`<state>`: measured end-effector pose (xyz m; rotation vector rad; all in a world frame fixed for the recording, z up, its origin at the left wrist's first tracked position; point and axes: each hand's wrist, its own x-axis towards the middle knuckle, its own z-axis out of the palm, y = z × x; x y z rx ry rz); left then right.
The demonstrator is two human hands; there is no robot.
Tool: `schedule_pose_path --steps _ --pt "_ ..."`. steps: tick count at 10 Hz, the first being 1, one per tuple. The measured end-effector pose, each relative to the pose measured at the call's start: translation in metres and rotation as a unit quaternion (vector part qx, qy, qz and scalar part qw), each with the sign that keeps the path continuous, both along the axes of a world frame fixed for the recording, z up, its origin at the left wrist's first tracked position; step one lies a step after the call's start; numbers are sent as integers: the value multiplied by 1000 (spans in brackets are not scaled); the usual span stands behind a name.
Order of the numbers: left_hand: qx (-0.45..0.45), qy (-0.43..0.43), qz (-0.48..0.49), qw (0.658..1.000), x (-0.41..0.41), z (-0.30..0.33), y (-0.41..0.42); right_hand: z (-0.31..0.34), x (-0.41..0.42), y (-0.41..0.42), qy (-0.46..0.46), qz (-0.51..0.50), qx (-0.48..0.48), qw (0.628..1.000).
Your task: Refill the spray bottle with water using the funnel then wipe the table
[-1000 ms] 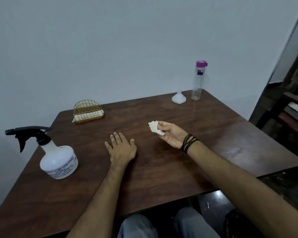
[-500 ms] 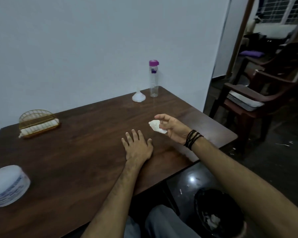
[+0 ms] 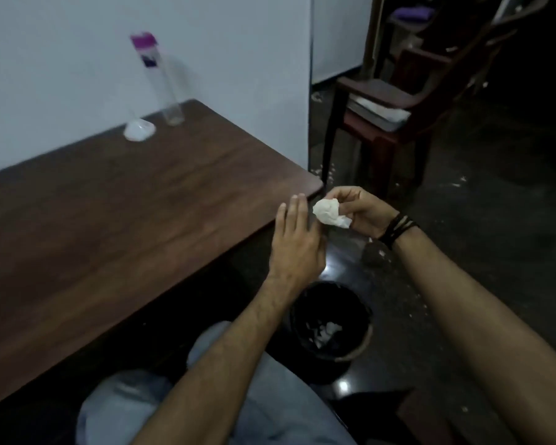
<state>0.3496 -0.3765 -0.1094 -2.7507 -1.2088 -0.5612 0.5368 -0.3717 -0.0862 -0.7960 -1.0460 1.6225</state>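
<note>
Crumpled white tissue (image 3: 329,214) sat pinched between the curled fingers and thumb of the right hand (image 3: 360,211), off the table's (image 3: 135,220) near corner and above the dark floor. Just beside it, the left hand (image 3: 297,242) hovered with fingers straight, holding nothing. A black bin (image 3: 331,326) stood below. At the table's far edge stood the white funnel (image 3: 139,130) and clear water bottle (image 3: 161,81), blurred.

Funnel (image 3: 139,130) left of water bottle (image 3: 162,81) at table's (image 3: 109,203) far edge; bin (image 3: 331,322) on floor, right.

white funnel (image 3: 139,130) upside-down on table (image 3: 109,200)
</note>
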Motion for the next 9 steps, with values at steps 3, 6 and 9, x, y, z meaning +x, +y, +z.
schedule_pose_path --steps 3,6,9 --pt "-255 91 2 963 14 -122 7 -145 47 -40 -295 -28 -234 926" --pt "-408 101 66 905 23 -184 14 -229 16 -29 -516 -112 -295 797" --pt "-426 114 67 895 32 -199 23 -250 6 -19 -585 -23 -295 755"
